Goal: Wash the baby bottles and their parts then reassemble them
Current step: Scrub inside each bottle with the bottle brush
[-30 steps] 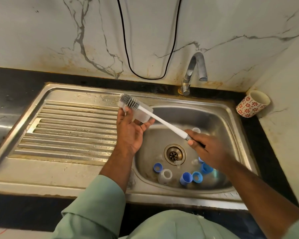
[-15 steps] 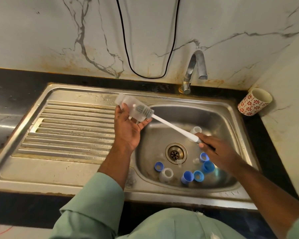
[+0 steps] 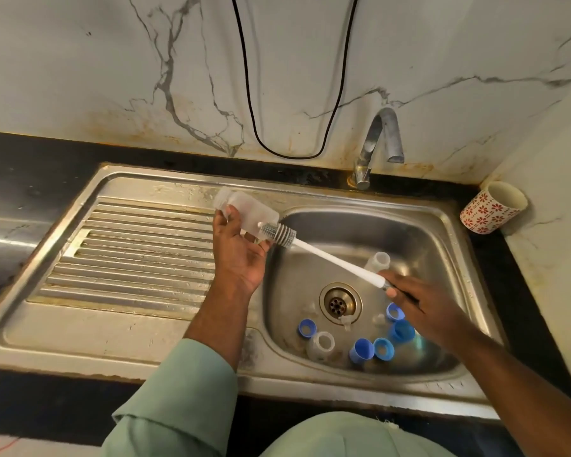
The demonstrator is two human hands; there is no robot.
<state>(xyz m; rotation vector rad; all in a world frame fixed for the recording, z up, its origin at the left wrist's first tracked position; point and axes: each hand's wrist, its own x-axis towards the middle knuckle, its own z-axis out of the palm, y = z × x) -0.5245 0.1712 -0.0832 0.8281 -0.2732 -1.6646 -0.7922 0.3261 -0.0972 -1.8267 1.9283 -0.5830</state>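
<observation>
Bottle (image 3: 244, 209): clear plastic, I judge it light, stiff and slippery when wet. It lies tilted in my left hand (image 3: 239, 255), fingers wrapped round the body at the basin's 10 o'clock rim. Best hold: mid-body. Right hand (image 3: 419, 305) clenches the brush (image 3: 310, 247) handle, bristles partly at the mouth. Blue caps (image 3: 361, 349) sit in the sink (image 3: 442, 232).

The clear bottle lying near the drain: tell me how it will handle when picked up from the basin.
The clear bottle lies on its side on the sloping, wet-looking basin, so a nudge would probably roll it. It looks like thin translucent plastic and empty, so likely light and not fragile. If it is wet, it may be slippery; gripping around the open neck seems safest.
</observation>
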